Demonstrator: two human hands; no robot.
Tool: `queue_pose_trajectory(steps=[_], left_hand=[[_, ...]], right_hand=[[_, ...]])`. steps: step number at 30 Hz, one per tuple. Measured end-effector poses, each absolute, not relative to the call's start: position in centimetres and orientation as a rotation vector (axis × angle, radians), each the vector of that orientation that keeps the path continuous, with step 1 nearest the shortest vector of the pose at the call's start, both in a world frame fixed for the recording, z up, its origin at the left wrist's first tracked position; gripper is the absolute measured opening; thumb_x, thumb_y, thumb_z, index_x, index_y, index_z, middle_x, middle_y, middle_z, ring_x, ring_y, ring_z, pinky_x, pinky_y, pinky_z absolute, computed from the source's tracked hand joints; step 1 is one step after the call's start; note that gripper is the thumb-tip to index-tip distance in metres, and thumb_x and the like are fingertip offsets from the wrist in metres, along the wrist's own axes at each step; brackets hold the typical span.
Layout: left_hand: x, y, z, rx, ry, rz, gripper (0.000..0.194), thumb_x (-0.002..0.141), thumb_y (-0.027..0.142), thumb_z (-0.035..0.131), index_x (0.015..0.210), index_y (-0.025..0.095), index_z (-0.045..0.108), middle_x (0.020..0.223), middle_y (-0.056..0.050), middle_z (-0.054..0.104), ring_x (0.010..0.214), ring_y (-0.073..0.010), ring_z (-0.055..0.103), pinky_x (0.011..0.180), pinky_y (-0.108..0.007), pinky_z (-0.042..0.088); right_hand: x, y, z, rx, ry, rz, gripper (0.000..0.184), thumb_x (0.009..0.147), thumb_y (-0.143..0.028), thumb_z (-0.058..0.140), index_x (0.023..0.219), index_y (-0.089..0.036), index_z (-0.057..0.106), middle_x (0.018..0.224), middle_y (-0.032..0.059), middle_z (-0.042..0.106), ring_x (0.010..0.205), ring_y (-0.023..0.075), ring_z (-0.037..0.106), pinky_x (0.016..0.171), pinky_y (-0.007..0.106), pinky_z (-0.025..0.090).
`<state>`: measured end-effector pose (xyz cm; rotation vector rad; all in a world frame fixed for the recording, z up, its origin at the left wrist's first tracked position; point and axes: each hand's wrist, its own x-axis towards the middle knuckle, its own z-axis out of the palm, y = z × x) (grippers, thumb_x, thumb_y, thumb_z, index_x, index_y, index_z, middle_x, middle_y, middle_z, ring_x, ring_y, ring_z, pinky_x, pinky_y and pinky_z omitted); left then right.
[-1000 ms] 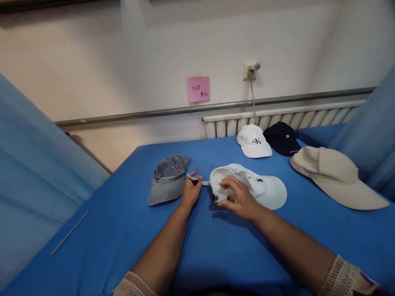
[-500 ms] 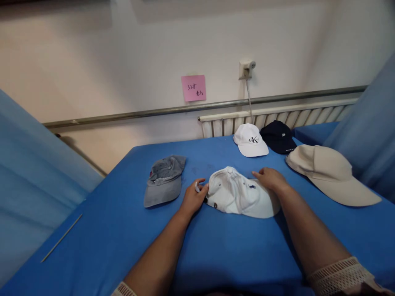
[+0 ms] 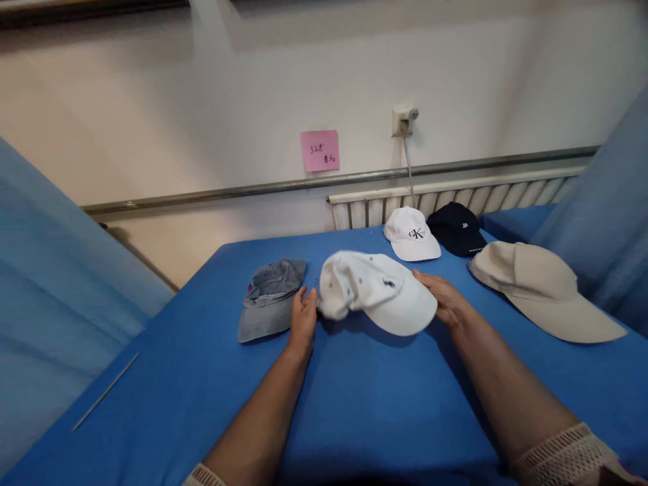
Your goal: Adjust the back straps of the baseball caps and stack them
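The right hand (image 3: 443,297) gripped the brim edge of the white embroidered cap (image 3: 387,290), thumb along the upper side. The left hand (image 3: 304,317) stood at the back of that cap with its fingers narrow and upright; whether they pinched it, I could not tell. The cap hung between the two hands, just above the blue surface (image 3: 177,378), a shadow beneath it. Its long axis ran left to right, slanting toward the person — crown back at the left, brim pointing right and nearer.

Room was tight on the left, where the left hand filled the gap to the grey cap (image 3: 271,304). More opened on the right, before the beige cap (image 3: 541,283), and the widest stretch lay between the forearms, down to the near side. Behind, the lettered cap (image 3: 408,229) and the black cap (image 3: 455,229) sat together at the far edge, by the radiator (image 3: 372,210). A thin stick (image 3: 106,391) lay along the left edge — well apart from both hands.
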<state>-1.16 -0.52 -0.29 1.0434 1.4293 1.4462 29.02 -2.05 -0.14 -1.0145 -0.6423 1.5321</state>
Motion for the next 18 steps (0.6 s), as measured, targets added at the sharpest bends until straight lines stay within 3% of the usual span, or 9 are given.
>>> queue_pose_trajectory(steps=[4,7,13,18], left_hand=[[-0.1,-1.3,0.0,0.748,1.269,1.367,0.039,0.087,0.039,0.063,0.118,0.015,0.054,0.127,-0.015,0.061,0.095,-0.0179,0.068,0.084,-0.030,0.053],[0.7,-2.2,0.1,0.695,1.073,1.108,0.030,0.083,0.034,0.070,0.104,0.014,0.061,0.111,-0.014,0.068,0.087,-0.0181,0.070,0.081,-0.030,0.055],[0.8,-2.6,-0.2,0.486,0.926,1.059,0.015,0.079,0.013,0.073,0.091,0.010,0.065,0.089,-0.009,0.072,0.075,-0.0138,0.068,0.071,-0.022,0.056],[-0.5,-1.7,1.6,0.581,0.855,1.247,0.018,0.077,0.006,0.071,0.094,0.011,0.066,0.090,-0.007,0.073,0.076,-0.0134,0.069,0.075,-0.022,0.058]], right_hand=[[25.4,-1.5,-1.5,-0.857,-0.421,1.574,0.009,0.086,-0.022,0.065,0.091,-0.016,0.069,0.088,0.0049,0.075,0.077,0.0161,0.070,0.068,0.024,0.058],[23.0,-1.8,-2.3,-0.872,-0.451,1.620,0.004,0.083,-0.019,0.069,0.085,-0.016,0.068,0.085,0.0046,0.074,0.072,0.0136,0.068,0.060,0.021,0.056],[21.9,-2.8,-2.5,-0.939,-0.633,1.659,0.020,0.077,-0.030,0.077,0.082,-0.018,0.061,0.078,0.0027,0.072,0.066,0.0121,0.066,0.054,0.020,0.052],[21.6,-3.0,-2.8,-1.026,-0.866,1.626,0.031,0.075,-0.040,0.077,0.085,-0.018,0.057,0.075,0.0020,0.069,0.063,0.0121,0.066,0.054,0.022,0.050]])
